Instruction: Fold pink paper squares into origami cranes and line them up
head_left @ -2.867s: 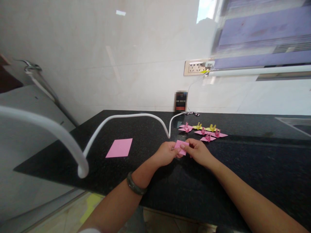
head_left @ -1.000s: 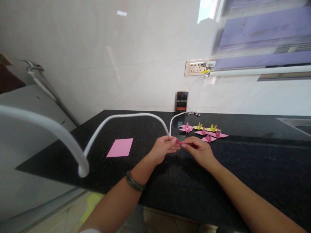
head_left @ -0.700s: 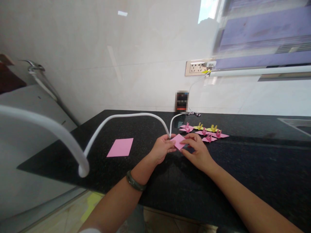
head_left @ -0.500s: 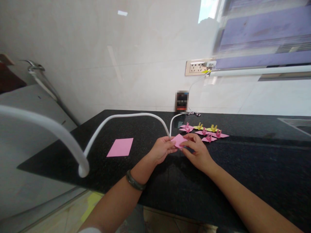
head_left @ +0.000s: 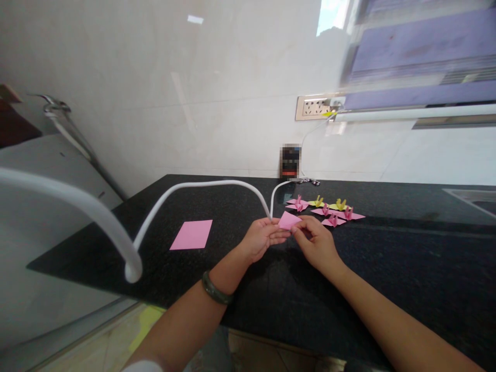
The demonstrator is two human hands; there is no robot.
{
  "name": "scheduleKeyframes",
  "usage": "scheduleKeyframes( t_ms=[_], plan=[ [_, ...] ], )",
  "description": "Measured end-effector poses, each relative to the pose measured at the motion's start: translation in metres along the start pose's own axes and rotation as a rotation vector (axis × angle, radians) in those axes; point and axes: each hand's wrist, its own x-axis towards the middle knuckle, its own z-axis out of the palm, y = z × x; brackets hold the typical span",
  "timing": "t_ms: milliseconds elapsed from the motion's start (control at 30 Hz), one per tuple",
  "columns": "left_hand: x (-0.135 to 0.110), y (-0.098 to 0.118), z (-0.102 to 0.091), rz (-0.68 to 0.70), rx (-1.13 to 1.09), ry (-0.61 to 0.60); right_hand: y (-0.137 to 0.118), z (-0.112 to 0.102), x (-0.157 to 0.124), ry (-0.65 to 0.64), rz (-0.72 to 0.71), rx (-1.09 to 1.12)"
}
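Note:
Between my hands is a small piece of folded pink paper (head_left: 289,220), held a little above the dark counter. My left hand (head_left: 262,238) supports it from the left, its fingers stretched out beneath the paper. At the paper's right corner, my right hand (head_left: 315,242) pinches it between thumb and fingers. A flat pink sheet (head_left: 192,235) lies on the counter to the left. Beyond my right hand sit several folded paper cranes, among them a pink crane (head_left: 334,221) and a yellow crane (head_left: 341,204).
A white bent tube (head_left: 201,184) arches over the black counter (head_left: 406,248) and comes down behind my left hand. Against the wall stands a dark blurred device (head_left: 290,161) with a cable up to a wall socket (head_left: 315,107). A sink edge (head_left: 468,201) shows at right.
The folded paper has turned and shifted slightly right. My right fingers have drawn together at its right corner, while my left fingers have straightened under it.

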Motion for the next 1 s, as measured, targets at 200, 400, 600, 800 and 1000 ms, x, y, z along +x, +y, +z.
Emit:
scheduleKeyframes(
  t_ms=[200,400,600,800,1000],
  plan=[
    [-0.0004,-0.0025,0.0005,0.072,0.156,0.033,-0.0014,0.0000,0.0011,-0.004,-0.017,-0.001],
    [0.0019,-0.0044,0.0018,0.116,0.232,0.070,-0.0003,0.0007,0.0008,0.005,0.001,0.009],
    [0.0035,-0.0048,0.0025,0.128,0.243,0.102,-0.0014,0.0010,0.0006,-0.009,0.030,0.004],
    [0.0041,-0.0045,0.0055,0.127,0.237,0.154,-0.0004,0.0032,0.0006,0.017,0.055,0.001],
    [0.0008,-0.0027,0.0070,0.130,0.216,0.135,-0.0006,0.0023,0.0019,0.022,0.061,0.026]
  ],
)
